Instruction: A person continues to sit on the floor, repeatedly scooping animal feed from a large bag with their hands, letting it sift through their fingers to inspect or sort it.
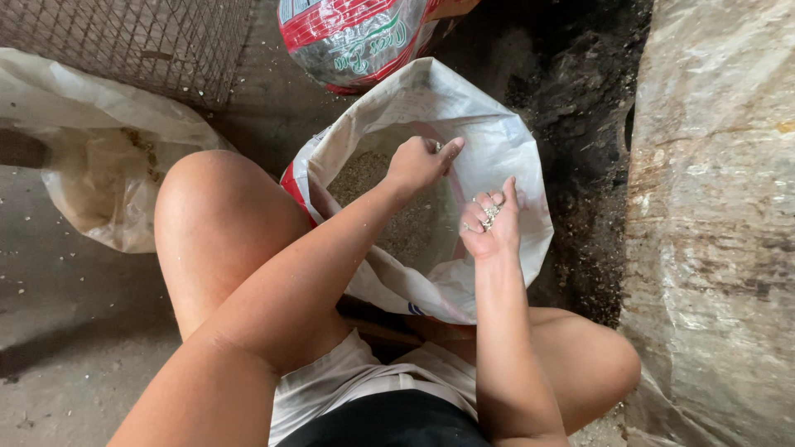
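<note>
An open white woven sack [497,141] stands between my knees, partly filled with brownish grain [364,170]. My left hand [421,161] hovers over the sack's mouth with fingers pinched together around something small that I cannot make out. My right hand [492,222] is held palm up at the sack's right rim, cupped around a small heap of pale bits [489,213].
A second white sack [99,149] lies open at the left. A red and white printed bag [356,37] sits behind the open sack. Wire mesh [141,37] stands at the top left. A large plastic-covered bulk [712,223] fills the right side beside dark soil [580,91].
</note>
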